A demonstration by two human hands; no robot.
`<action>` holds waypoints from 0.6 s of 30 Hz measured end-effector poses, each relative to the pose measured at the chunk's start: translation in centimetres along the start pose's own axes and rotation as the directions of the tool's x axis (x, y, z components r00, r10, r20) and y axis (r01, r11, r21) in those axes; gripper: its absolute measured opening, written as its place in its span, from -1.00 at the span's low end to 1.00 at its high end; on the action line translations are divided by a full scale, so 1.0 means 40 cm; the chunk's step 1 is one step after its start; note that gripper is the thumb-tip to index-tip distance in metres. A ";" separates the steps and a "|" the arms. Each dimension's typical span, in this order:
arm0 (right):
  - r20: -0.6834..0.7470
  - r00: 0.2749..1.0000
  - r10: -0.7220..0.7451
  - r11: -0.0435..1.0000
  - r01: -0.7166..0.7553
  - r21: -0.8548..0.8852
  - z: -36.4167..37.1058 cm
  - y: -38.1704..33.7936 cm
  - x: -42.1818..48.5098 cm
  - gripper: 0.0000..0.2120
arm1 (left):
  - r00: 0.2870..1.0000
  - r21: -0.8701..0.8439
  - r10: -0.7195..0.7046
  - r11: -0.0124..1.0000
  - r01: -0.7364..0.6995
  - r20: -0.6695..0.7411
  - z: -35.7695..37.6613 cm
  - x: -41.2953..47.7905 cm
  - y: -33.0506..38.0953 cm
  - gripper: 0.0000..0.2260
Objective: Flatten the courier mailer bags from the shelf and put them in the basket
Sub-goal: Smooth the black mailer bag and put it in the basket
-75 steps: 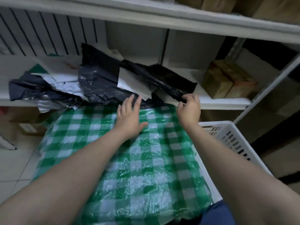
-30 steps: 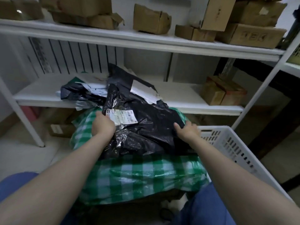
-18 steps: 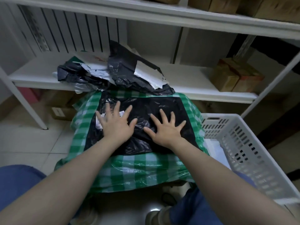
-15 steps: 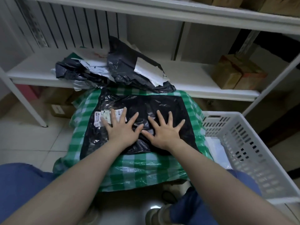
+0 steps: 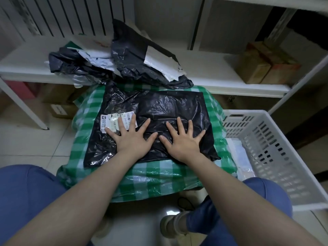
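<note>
A black courier mailer bag [image 5: 168, 107] with a white shipping label lies spread on the green checked cover [image 5: 159, 176] in front of me. My left hand [image 5: 131, 139] presses flat on its left half with fingers spread, fingertips on the label. My right hand [image 5: 182, 140] presses flat on its right half, fingers spread too. Behind it, on the white shelf [image 5: 213, 75], sits a crumpled pile of black and white mailer bags [image 5: 127, 59]. The white slotted basket [image 5: 276, 157] stands to my right with a pale bag lying inside.
Brown cardboard boxes [image 5: 266, 64] sit at the shelf's right end. More boxes [image 5: 58, 107] stand under the shelf on the tiled floor. The shelf's slanted white legs [image 5: 21, 103] flank the covered surface. My knees in blue trousers frame the bottom of the view.
I pulled a black bag off the shelf pile onto the checked cover, then laid both palms flat on it. Since half a second ago the hands have spread slightly apart.
</note>
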State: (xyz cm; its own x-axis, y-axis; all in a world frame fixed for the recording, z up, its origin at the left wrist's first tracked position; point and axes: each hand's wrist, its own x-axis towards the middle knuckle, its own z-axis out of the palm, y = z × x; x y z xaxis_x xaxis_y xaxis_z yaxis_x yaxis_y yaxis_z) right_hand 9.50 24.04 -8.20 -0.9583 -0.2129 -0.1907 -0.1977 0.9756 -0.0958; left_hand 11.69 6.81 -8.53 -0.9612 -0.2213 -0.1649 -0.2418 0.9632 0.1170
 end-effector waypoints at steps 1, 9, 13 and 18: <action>-0.005 1.000 0.009 1.000 -0.009 0.012 0.000 0.006 -0.001 -0.33 | 1.000 -0.002 0.002 1.000 -0.002 0.001 -0.001 0.001 0.000 -0.38; 0.097 0.979 0.181 0.982 -0.185 0.039 -0.041 0.000 0.007 -0.27 | 0.998 0.064 0.026 0.997 -0.030 0.049 -0.044 0.009 -0.002 -0.37; -0.039 0.986 0.161 0.987 -0.162 -0.003 -0.098 -0.053 0.058 -0.20 | 0.987 0.148 0.112 0.984 -0.095 -0.117 -0.113 0.069 -0.031 -0.38; -0.006 1.000 -0.006 0.996 0.005 -0.092 -0.125 -0.121 0.165 -0.28 | 0.983 0.098 0.161 0.984 -0.152 -0.091 -0.126 0.173 -0.053 -0.44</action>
State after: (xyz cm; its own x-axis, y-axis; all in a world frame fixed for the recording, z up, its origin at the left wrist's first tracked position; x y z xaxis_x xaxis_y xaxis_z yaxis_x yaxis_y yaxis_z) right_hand 3.10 18.19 -4.12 -0.9584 -0.2184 -0.1838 -0.2209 0.9753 -0.0069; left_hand 4.90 2.46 -4.99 -0.9956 -0.0764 -0.0538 -0.0788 0.9959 0.0447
